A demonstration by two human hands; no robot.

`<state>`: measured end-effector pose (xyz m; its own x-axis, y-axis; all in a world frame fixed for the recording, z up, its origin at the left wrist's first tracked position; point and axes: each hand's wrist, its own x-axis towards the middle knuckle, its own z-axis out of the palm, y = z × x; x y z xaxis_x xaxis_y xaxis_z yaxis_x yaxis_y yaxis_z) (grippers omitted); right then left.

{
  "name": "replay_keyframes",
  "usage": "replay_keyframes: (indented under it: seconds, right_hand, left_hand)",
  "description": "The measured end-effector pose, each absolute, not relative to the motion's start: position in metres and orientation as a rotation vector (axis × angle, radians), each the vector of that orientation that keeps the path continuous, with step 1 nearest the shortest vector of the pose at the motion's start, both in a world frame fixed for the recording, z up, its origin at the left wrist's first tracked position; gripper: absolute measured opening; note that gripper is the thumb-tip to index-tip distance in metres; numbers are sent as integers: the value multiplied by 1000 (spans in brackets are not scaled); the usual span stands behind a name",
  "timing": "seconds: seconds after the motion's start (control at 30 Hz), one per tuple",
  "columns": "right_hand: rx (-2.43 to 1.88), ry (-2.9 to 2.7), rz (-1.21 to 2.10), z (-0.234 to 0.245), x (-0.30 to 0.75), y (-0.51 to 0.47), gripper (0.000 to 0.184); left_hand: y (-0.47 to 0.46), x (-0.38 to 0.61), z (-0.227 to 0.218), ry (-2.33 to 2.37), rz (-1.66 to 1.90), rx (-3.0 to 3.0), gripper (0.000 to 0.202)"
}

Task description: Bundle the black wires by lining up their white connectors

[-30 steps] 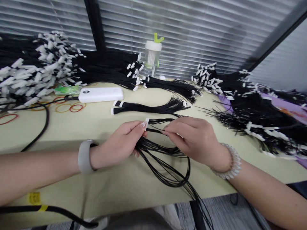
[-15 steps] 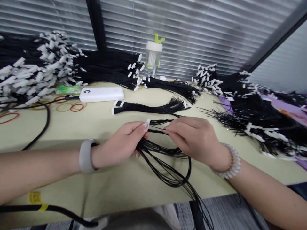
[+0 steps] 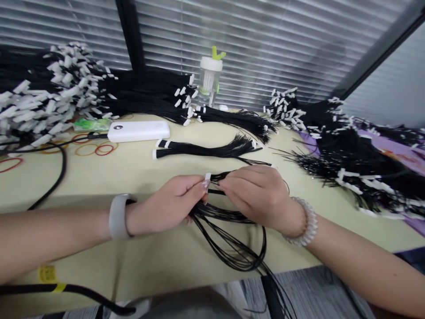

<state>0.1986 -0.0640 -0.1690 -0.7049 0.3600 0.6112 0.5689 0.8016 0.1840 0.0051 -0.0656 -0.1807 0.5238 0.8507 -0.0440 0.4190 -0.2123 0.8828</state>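
Note:
My left hand (image 3: 168,204) pinches a small bundle of black cords (image 3: 232,241) near their white end tags (image 3: 207,176), thumb and fingers closed on them. My right hand (image 3: 257,192) meets it from the right, fingers curled and pinched on the same cords just beside the tags. The cords loop down across the pale yellow table (image 3: 139,248) and hang over its front edge. A tied bundle of black cords (image 3: 202,149) with white tags lies just beyond my hands.
Big heaps of black cords with white tags fill the left (image 3: 43,99), back (image 3: 156,93) and right (image 3: 358,150) of the table. A white power bank (image 3: 138,131), rubber bands (image 3: 96,149), a clear bottle (image 3: 210,82) and a black cable (image 3: 56,177) lie behind; window blinds stand beyond.
My right hand has slid left, closer to my left hand, and now covers more of the cords near the tags. The left hand has barely moved.

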Motion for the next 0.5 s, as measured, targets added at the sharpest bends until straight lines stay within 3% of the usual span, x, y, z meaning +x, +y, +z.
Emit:
replay_keyframes:
  seconds: [0.3,0.5]
  right_hand:
    - [-1084,-2447,-387,-161,208,-57,13]
    - [-1380,-2315,-326,-145,220,-54,43]
  left_hand:
    - [-67,8,-182,1062,730,1603,35]
    - [-60,9,-189,1109,941,1453,34]
